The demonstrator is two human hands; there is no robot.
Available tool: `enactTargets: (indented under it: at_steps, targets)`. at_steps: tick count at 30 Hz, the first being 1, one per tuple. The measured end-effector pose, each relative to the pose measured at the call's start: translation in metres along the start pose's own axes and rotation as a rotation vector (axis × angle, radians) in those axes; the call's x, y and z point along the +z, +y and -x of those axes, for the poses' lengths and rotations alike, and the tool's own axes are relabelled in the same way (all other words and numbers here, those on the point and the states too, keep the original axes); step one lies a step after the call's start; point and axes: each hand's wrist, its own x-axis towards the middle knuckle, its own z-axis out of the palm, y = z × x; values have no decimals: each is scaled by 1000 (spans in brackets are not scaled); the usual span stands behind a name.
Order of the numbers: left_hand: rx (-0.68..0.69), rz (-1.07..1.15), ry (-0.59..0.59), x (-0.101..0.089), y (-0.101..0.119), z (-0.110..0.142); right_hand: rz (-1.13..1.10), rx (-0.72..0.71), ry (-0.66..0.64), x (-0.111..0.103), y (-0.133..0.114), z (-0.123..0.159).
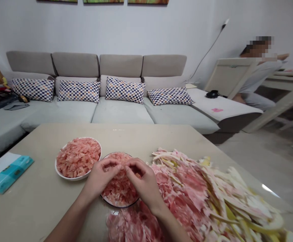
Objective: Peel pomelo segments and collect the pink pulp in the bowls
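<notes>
My left hand [106,173] and my right hand [142,178] meet over a dark-rimmed plate [111,203] heaped with pink pomelo flesh [118,193]. Thumb and forefinger of each hand are pinched together, the fingertips of both almost touching. Whatever lies between them is too small to make out. Left of the hands, a white bowl [70,178] is piled high with more pink pomelo pieces [78,156]. Pink membrane scraps [179,188] and pomelo peel [239,208] with white pith and yellow-green skin spread under and beyond my right forearm.
A blue tissue pack [12,171] lies on the glossy table [45,201] at the left. Behind the table stands a grey sofa [121,111] with several checked cushions [78,90]. At the right, a person [254,77] sits on a chair [228,75] beside another table.
</notes>
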Motion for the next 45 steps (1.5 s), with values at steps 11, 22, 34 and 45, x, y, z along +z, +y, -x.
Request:
enactTargets:
  at_steps: [11, 22, 34, 45]
  targets:
    - [-14, -39, 89, -4, -1, -4, 86, -14, -54, -5, 6, -3]
    - [43, -126, -25, -6, 2, -3, 29, 50, -74, -5, 3, -2]
    - [-206, 529, 44, -9, 0, 0, 112, 0, -36, -4, 18, -5]
    - [-241, 663, -260, -3, 16, 17, 29, -129, -4, 3, -15, 8]
